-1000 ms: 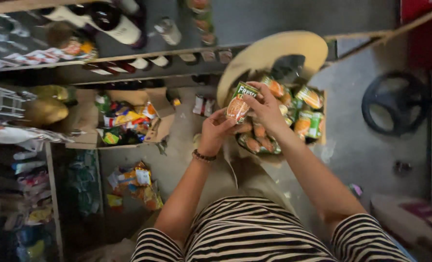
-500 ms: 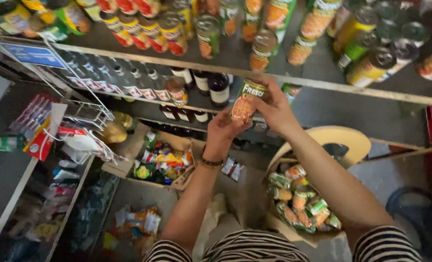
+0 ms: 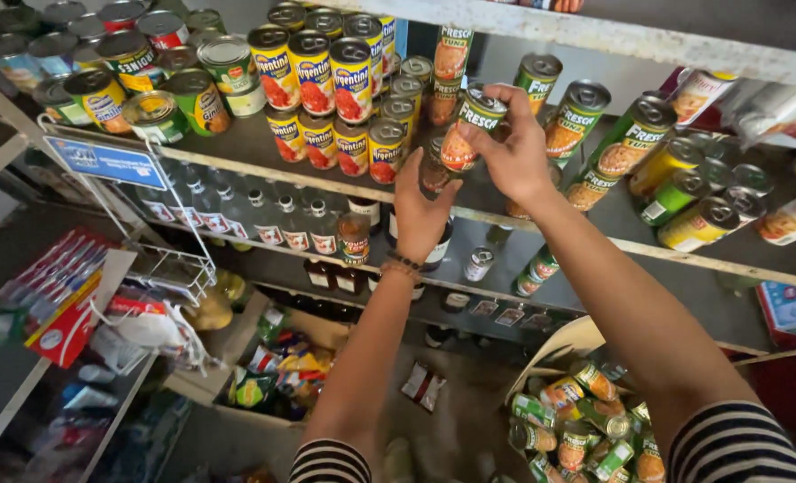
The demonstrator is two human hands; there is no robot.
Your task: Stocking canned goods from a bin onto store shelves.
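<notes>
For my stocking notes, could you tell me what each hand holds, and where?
The right hand grips a green-labelled can around its side; the left hand steadies its bottom.
</notes>
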